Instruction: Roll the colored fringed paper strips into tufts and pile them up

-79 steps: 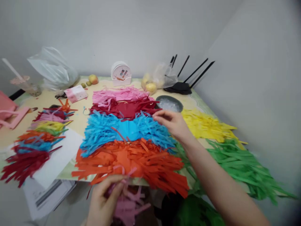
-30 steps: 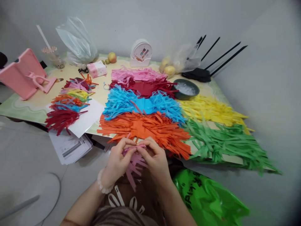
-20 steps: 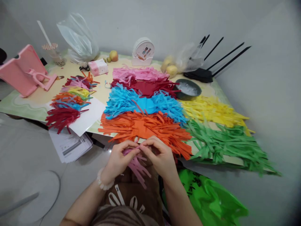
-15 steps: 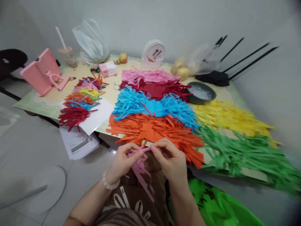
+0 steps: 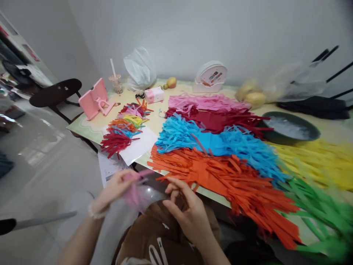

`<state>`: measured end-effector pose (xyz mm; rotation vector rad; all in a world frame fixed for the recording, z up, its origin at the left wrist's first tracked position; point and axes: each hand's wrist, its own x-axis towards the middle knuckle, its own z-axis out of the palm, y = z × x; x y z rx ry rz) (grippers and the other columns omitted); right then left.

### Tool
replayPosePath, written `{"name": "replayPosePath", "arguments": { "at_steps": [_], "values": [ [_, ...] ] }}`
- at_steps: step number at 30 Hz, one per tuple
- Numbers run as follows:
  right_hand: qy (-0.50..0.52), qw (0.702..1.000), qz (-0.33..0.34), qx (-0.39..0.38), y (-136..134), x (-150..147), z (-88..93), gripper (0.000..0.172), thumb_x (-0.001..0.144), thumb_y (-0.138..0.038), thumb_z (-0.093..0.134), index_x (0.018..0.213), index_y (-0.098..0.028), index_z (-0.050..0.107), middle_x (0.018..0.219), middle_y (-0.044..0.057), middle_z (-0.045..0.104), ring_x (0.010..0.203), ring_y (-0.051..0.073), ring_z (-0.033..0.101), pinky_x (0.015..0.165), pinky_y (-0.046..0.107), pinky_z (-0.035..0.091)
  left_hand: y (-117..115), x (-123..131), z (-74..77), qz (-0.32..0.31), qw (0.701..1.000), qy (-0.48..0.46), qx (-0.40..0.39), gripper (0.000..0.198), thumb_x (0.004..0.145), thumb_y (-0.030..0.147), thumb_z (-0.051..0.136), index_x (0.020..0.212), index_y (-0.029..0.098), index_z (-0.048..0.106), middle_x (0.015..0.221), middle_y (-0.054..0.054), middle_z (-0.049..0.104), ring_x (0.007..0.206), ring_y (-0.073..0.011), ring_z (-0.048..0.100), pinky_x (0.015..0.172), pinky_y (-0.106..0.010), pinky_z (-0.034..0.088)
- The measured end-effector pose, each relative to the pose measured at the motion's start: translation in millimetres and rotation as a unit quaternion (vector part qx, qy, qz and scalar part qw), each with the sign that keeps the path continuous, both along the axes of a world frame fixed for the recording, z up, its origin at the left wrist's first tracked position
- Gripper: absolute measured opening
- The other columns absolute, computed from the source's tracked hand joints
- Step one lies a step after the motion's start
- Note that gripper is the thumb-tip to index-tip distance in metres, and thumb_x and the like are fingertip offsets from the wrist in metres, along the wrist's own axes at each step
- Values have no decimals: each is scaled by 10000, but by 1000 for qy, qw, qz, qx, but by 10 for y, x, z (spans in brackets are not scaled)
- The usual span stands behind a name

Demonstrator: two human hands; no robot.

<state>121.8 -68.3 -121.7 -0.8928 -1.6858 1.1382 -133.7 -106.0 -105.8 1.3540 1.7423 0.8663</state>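
Pinched in my left hand is a pink paper tassel, its strips hanging down and smeared by motion. A beaded bracelet circles that wrist. My right hand is apart from the tassel, thumb and fingers spread with nothing between them. Just beyond it, at the table's front edge, lies fringed orange paper. Behind that are layers of fringed blue paper, dark red paper and pink paper. Finished multicoloured tassels lie in a row at the left, partly on white paper.
A pink stand, lidded cup, plastic bag, tissue pack and apple stand at the back. On the right are a dark bowl, fringed yellow paper and green paper.
My left hand has carried the pink tassel away to the left. My right hand has let go of it and opened. The view has turned left.
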Motion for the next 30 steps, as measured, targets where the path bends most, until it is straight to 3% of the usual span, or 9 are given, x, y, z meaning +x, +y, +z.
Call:
{"name": "replayPosePath", "arguments": {
  "at_steps": [2, 4, 8, 11, 14, 18, 23, 27, 30],
  "values": [
    [13, 1000, 11, -27, -38, -14, -77, 359, 866, -197, 641, 1221, -238, 609, 890, 10, 667, 629, 114, 609, 622, 231, 530, 116, -491, 144, 161, 961, 205, 93, 311, 901, 407, 553, 1000, 176, 737, 777, -59, 708, 684, -199, 619, 634, -279, 497],
    [7, 999, 1, -35, -57, -15, -127, 255, 900, -209, 602, 1152, -231, 637, 866, 9, 672, 673, 118, 632, 649, 219, 534, 326, -834, 199, 222, 884, 380, 159, 303, 917, 337, 515, 1051, 178, 735, 1022, -113, 717, 965, -269, 629, 860, -386, 503],
    [-19, 1000, 4, -8, -60, 11, -142, 169, 917, -222, 587, 1058, -230, 679, 818, 0, 687, 699, 118, 651, 673, 197, 531, 849, -926, -108, -5, 868, 478, 137, 281, 938, 313, 511, 1069, 243, 749, 1312, -91, 640, 1249, -288, 523, 1074, -474, 384],
    [-33, 999, -8, 12, -58, 83, -135, 149, 917, -223, 586, 1011, -227, 701, 805, 0, 707, 704, 121, 672, 672, 184, 534, 1132, -839, -454, -36, 865, 488, 113, 371, 946, 311, 510, 1279, 223, 649, 1384, -128, 591, 1287, -307, 492, 1061, -494, 394],
    [-40, 998, -38, 7, -47, 173, -140, 142, 914, -239, 589, 972, -214, 715, 772, 3, 721, 676, 126, 687, 644, 176, 541, 1309, -927, -574, -44, 859, 498, 107, 456, 967, 224, 431, 1405, 146, 531, 1294, -164, 643, 1174, -274, 565, 999, -432, 446],
    [-53, 997, -54, -11, -29, 230, -154, 157, 916, -271, 581, 925, -204, 723, 717, 7, 719, 607, 134, 677, 586, 188, 542, 1520, -1112, -430, -78, 843, 523, 100, 385, 977, 232, 406, 1253, 227, 674, 1300, -119, 649, 1218, -296, 518, 1058, -479, 371],
    [-75, 995, -65, -5, -65, 462, -237, 160, 919, -292, 585, 964, -227, 724, 806, 14, 747, 697, 146, 711, 653, 200, 566, 1550, -1135, -165, -100, 821, 555, 88, 423, 948, 313, 459, 1348, 324, 599, 1482, -101, 506, 1322, -341, 440, 1063, -543, 357],
    [-127, 979, -160, 19, 16, 1146, -339, 185, 905, -347, 602, 977, -231, 728, 855, 37, 763, 730, 174, 727, 670, 238, 581, 1206, -1087, 150, -97, 812, 573, 55, 430, 884, 386, 475, 1271, 314, 650, 1410, -104, 586, 1260, -370, 543, 941, -547, 479],
    [-198, 943, -263, 45, 244, 1967, -283, 244, 897, -407, 586, 942, -218, 734, 913, 70, 774, 800, 216, 731, 701, 297, 585, 1075, -824, 408, -98, 829, 540, 103, 370, 855, 459, 465, 1125, 355, 695, 1079, -45, 752, 952, -362, 694, 831, -544, 525]
  ]
}}
